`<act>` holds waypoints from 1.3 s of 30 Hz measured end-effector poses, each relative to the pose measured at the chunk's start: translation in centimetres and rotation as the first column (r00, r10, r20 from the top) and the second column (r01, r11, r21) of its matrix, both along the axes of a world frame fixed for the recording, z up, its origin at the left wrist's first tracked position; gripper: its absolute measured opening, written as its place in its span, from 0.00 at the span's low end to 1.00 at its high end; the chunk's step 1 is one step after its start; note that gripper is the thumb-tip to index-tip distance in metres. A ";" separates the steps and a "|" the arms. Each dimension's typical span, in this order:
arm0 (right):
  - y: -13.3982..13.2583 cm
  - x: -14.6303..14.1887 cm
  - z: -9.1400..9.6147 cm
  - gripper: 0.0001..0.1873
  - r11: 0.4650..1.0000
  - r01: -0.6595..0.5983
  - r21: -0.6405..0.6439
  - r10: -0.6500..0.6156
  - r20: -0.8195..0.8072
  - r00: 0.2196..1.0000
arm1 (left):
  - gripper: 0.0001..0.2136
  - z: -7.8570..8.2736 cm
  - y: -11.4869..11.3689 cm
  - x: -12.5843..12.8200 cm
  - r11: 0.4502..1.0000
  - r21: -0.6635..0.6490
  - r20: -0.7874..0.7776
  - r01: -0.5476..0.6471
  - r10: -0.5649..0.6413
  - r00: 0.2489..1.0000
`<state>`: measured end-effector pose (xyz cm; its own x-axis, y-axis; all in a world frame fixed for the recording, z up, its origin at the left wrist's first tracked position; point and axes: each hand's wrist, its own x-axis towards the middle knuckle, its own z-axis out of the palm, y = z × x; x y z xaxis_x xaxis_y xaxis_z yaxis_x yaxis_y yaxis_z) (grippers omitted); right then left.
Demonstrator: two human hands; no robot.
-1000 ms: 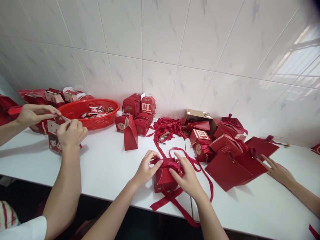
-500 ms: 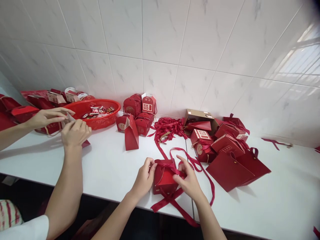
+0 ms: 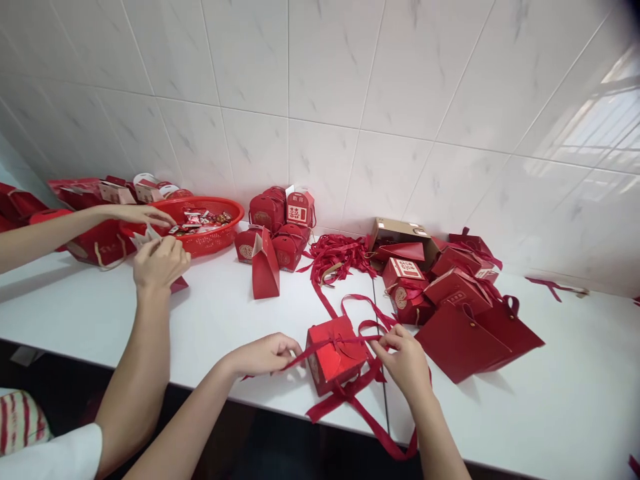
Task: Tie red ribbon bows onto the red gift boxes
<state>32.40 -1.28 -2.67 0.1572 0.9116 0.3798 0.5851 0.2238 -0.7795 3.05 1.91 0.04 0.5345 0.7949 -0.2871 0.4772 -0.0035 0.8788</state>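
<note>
A small red gift box (image 3: 334,363) sits near the front edge of the table, its top flaps folded shut. Across its top runs a dark red ribbon (image 3: 336,340), crossed or knotted at the middle. My left hand (image 3: 270,353) pinches one end of the ribbon to the left of the box. On the other side my right hand (image 3: 400,353) pinches the opposite end, so the ribbon is stretched between them. More ribbon loops lie behind the box and trail over the table's front edge.
Finished-looking red boxes (image 3: 267,213) stand by the wall, with a ribbon heap (image 3: 340,257) beside them. Red bags (image 3: 463,343) and a cardboard box (image 3: 400,230) lie to the right. At left, a co-worker's hands (image 3: 160,260) hold a carton near a red basket (image 3: 215,245) of sweets.
My hands have moved apart to either side, drawing the ribbon out across the box. The box top now shows closed. The co-worker's far hand has moved right, over the basket.
</note>
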 end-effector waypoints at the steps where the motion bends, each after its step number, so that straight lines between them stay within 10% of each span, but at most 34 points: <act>1: 0.1 -0.5 0.3 0.17 0.999 0.044 0.013 -0.043 -0.004 0.999 | 0.10 0.6 0.0 0.3 0.995 -0.048 0.017 0.091 -0.090 0.996; 4: 0.3 -2.1 1.0 0.16 0.999 0.013 0.034 -0.011 -0.056 0.998 | 0.15 2.0 -0.5 1.8 0.977 -0.059 0.161 0.204 -0.192 0.968; 8: 0.2 -4.2 2.2 0.12 0.980 -0.197 -0.001 0.194 -0.175 0.965 | 0.15 2.4 -2.0 4.5 0.970 0.241 0.149 -0.005 -0.032 0.988; 13: 0.0 -6.2 2.8 0.07 0.941 -0.313 -0.126 0.283 -0.215 0.935 | 0.16 0.9 -2.8 6.4 0.742 0.671 -0.117 0.000 0.106 0.987; 18: 0.3 -6.0 3.0 0.06 0.918 -0.341 -0.204 0.305 -0.188 0.934 | 0.15 -0.9 -1.8 5.9 0.641 0.768 -0.030 -0.002 0.040 0.999; 27: 1.5 -5.0 3.8 0.03 0.870 -0.421 -0.258 0.404 -0.119 0.907 | 0.10 -1.0 0.4 5.6 0.705 0.705 0.163 -0.071 -0.063 0.985; 39: 1.3 -1.4 2.8 0.07 0.944 -0.243 -0.225 0.238 -0.047 0.970 | 0.12 -0.1 1.4 2.7 0.846 0.525 0.103 -0.090 0.041 0.994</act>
<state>30.96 0.04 0.15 -0.0723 0.9850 0.1566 0.5204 0.1712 -0.8366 5.77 3.30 -0.11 0.4786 0.8474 0.2300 0.4168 -0.4498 0.7899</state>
